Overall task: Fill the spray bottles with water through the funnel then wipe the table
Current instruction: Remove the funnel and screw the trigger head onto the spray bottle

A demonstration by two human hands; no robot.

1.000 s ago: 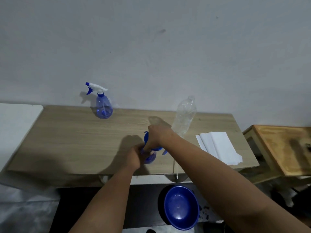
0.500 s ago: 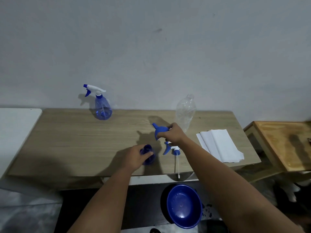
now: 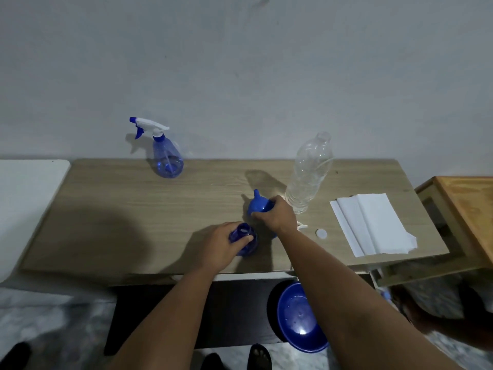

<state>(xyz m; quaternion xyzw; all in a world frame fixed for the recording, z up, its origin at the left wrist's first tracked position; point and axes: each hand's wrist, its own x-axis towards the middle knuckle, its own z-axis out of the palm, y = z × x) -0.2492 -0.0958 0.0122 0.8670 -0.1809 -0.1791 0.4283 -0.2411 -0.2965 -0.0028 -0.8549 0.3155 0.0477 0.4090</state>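
Observation:
My left hand (image 3: 224, 245) grips the uncapped blue spray bottle (image 3: 246, 243), which stands near the front edge of the wooden table (image 3: 133, 209). Just behind it my right hand (image 3: 276, 214) holds the blue funnel (image 3: 257, 204), spout pointing up and to the left. Whether the funnel rests on the table I cannot tell. The removed spray head (image 3: 302, 225) lies mostly hidden under my right wrist. A second spray bottle (image 3: 166, 156), capped and holding some water, stands at the back left. A clear plastic water bottle (image 3: 309, 180) stands uncapped behind my right hand.
A small white cap (image 3: 321, 233) lies to the right of my wrist. Folded white paper towels (image 3: 370, 222) lie at the table's right end. A blue basin (image 3: 298, 319) sits on the floor under the front edge. A wooden side table (image 3: 469, 209) adjoins on the right, a white surface (image 3: 26, 196) on the left.
My right hand took the spray head off the bottle, laid it on the table and picked up the funnel. My left hand has stayed on the bottle.

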